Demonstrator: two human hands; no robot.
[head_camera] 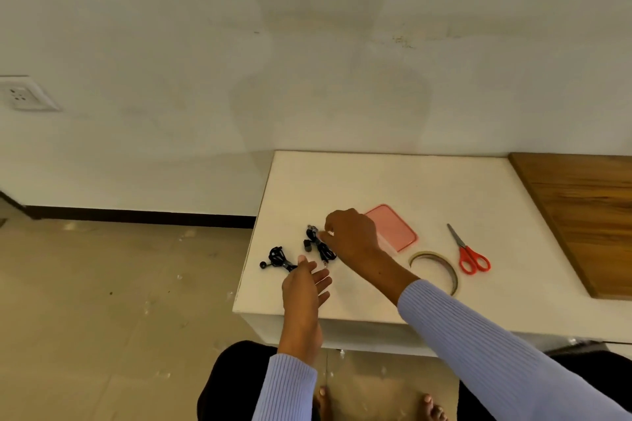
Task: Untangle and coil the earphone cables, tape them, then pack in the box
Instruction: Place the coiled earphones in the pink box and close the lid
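Observation:
Two black earphone bundles lie near the left edge of the white table. One coiled bundle sits at the far left, just beyond my left hand, which hovers open with fingers spread. The other earphone bundle lies to its right, and my right hand pinches its upper end with curled fingers. A pink box lies flat behind my right hand, partly hidden by it. A roll of tape rests to the right of my forearm.
Red-handled scissors lie right of the tape roll. A wooden board covers the table's right side. The table's left edge drops to a tiled floor. A wall stands right behind, with a socket at far left.

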